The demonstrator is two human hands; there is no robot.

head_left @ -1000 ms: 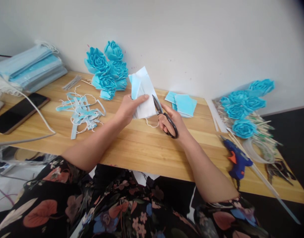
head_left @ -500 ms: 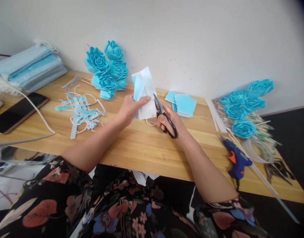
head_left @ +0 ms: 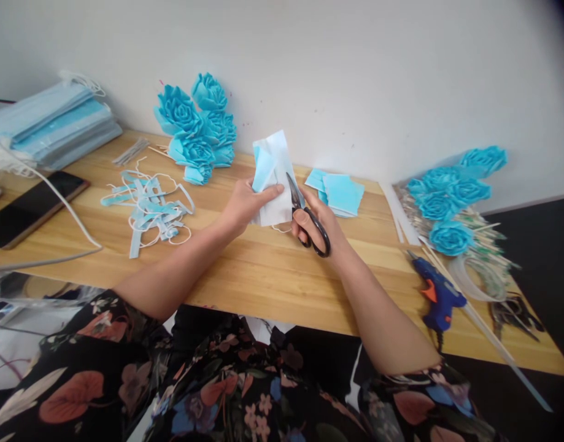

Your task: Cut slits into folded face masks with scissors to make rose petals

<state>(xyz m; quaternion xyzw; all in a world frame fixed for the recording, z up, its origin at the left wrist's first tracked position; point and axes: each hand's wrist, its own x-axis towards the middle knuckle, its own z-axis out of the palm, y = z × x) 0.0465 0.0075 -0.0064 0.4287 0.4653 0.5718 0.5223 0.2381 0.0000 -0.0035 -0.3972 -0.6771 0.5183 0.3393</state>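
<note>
Above the middle of the table, my left hand (head_left: 245, 202) pinches a face mask (head_left: 279, 161), its thumb lying on the white inner side. The mask is partly opened out, with a pale blue layer showing at its left. My right hand (head_left: 319, 222) holds black-handled scissors (head_left: 295, 190), blades pointing up along the mask's right edge. Whether the blades have the edge between them, I cannot tell. A thin white ear loop hangs below the mask. Just behind my right hand lie cut light-blue squares (head_left: 342, 193). Trimmed strips and loops (head_left: 151, 205) form a loose heap left of my left hand.
Blue flowers (head_left: 180, 116) lean against the wall at the back left, with more flowers (head_left: 451, 190) at the right. Stacked masks (head_left: 56, 126) and a phone (head_left: 33, 209) lie at the far left. A blue glue gun (head_left: 436, 291) rests near the right front edge.
Both hands stay close together. The mask has shifted slightly right and down toward the scissors, and the left hand has moved with it. The scissors have hardly moved.
</note>
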